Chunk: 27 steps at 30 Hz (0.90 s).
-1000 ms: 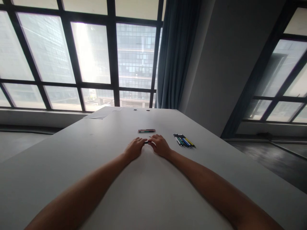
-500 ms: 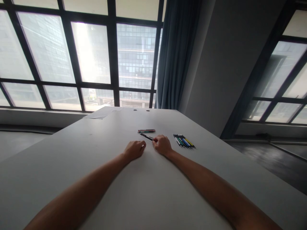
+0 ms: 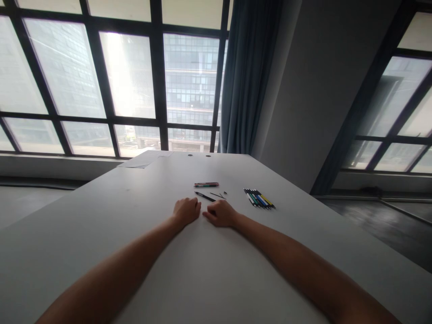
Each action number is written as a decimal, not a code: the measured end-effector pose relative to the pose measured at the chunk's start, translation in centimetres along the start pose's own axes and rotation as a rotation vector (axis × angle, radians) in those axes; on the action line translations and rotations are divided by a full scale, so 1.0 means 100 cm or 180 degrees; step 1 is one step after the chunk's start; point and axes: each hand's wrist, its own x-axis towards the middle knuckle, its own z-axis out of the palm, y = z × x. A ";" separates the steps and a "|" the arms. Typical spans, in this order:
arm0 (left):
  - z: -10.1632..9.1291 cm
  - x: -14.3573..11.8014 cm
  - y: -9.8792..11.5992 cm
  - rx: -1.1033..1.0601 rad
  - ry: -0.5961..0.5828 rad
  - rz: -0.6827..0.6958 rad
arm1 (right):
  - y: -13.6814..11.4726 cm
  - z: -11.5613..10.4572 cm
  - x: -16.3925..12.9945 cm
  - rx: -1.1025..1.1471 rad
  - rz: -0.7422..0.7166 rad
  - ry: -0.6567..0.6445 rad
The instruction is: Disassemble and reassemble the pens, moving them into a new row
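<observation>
My left hand (image 3: 187, 211) rests on the white table with its fingers curled closed. Just to its right is my right hand (image 3: 222, 213), also closed, its fingertips turned toward the left one across a small gap. Whatever either hand may hold is hidden. A black pen (image 3: 203, 195) lies slantwise just beyond the hands, its near end partly behind my right hand. Beside the pen are a thin dark rod (image 3: 217, 195) and a tiny dark piece (image 3: 225, 193). Farther off, a few pens (image 3: 206, 184) lie together.
To the right, several pens with white, green, blue and yellow parts (image 3: 259, 199) lie side by side in a row. Sheets of paper (image 3: 140, 159) are at the table's far left. A blue curtain (image 3: 241, 90) and windows stand beyond the far edge.
My right hand has let go of the black pen and moved left and slightly nearer, toward my left hand. The pen lies on the table, and the small dark pieces now show.
</observation>
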 end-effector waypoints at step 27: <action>0.007 0.002 -0.005 -0.0606 0.0442 0.0818 | 0.039 0.002 0.001 -0.0250 0.1394 0.0724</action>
